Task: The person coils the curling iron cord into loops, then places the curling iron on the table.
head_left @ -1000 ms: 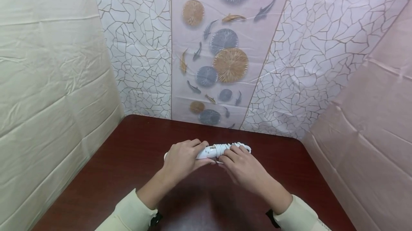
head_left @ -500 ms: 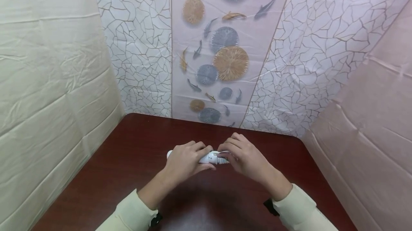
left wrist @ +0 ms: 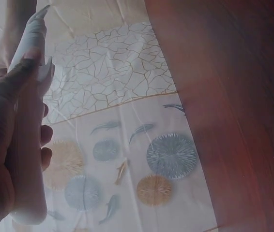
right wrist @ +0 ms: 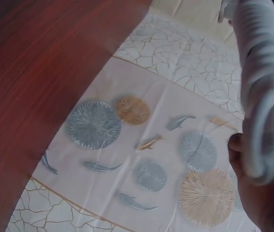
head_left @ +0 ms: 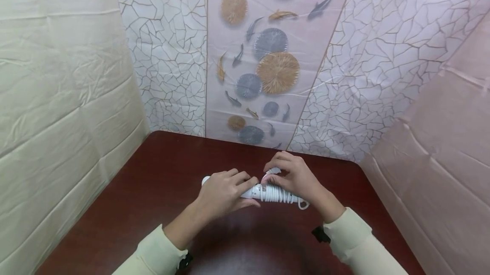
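My left hand [head_left: 223,190] grips a long white wand-shaped appliance [head_left: 246,194] around its smooth, round-ended body. The left wrist view shows the thumb lying along this body [left wrist: 28,169], with fingertips coming round its far side. A white cord [head_left: 277,194] is wound in many turns about the other half, and a small loop sticks out at the right end. Above these turns my right hand [head_left: 296,175] pinches the cord's pale plug-like end [head_left: 273,171] between thumb and fingers. The wound cord [right wrist: 263,53] and its end loop loom close in the right wrist view; the pinching fingertips are hidden there.
A dark red-brown table [head_left: 160,173] lies beneath the hands, which hold the appliance above it. Behind its far edge hangs a patterned cloth [head_left: 249,53] with fish and round motifs. Plain cloth walls [head_left: 57,96] close in the left and right sides.
My right hand has moved off the wound cord and up, lifting the cord's plug-like end. More of the coils now shows. The left hand keeps its grip, shifting slightly right and down.
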The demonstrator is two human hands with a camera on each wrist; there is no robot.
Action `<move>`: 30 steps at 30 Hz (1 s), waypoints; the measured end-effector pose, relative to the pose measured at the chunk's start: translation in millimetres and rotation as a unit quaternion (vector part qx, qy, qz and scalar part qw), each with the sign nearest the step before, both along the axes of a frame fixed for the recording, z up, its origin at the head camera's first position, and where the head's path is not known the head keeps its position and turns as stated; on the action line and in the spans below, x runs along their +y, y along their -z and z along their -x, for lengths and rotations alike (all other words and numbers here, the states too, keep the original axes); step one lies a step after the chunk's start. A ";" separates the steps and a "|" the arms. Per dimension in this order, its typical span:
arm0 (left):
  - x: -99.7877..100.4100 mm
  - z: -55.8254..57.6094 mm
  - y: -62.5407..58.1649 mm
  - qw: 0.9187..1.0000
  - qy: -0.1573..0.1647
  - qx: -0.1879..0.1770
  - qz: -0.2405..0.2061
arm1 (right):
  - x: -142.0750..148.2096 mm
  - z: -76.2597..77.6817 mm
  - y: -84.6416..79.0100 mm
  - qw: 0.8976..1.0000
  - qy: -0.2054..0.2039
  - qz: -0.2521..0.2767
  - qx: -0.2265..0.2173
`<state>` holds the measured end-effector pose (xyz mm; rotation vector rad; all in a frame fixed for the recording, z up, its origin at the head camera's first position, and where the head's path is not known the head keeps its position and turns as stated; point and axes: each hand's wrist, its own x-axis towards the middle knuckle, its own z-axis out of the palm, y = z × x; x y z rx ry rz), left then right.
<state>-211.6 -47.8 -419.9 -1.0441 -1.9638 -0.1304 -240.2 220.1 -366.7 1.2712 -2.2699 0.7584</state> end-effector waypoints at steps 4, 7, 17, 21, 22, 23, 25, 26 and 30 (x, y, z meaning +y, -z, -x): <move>0.9 -1.7 1.8 1.000 0.008 0.009 0.006 | 3.3 2.0 1.5 0.993 -0.002 -0.006 -0.117; 1.2 -1.9 2.9 1.000 0.016 0.025 0.003 | 5.7 5.6 5.0 0.977 -0.007 -0.005 -0.212; 1.6 -1.3 15.4 0.999 0.015 0.045 -0.012 | 18.8 18.6 34.2 0.911 -0.060 0.016 -0.409; 0.9 -0.4 20.4 0.999 0.001 0.034 -0.016 | 23.2 22.4 43.7 0.908 -0.039 0.026 -0.417; 0.6 0.2 21.3 0.999 -0.004 0.032 -0.016 | 23.6 22.7 45.0 0.909 -0.024 0.031 -0.415; 0.3 0.8 22.1 0.999 -0.008 0.030 -0.015 | 23.9 23.1 46.2 0.908 -0.009 0.036 -0.416; -0.3 2.5 23.6 0.999 -0.018 0.029 -0.013 | 23.2 23.6 47.3 0.905 0.018 0.048 -0.423; -0.4 3.5 24.3 0.999 -0.021 0.030 -0.014 | 22.5 23.8 47.3 0.901 0.028 0.053 -0.429; -0.8 6.9 26.7 0.999 -0.020 0.039 -0.015 | 19.4 25.9 45.3 0.882 0.040 0.071 -0.465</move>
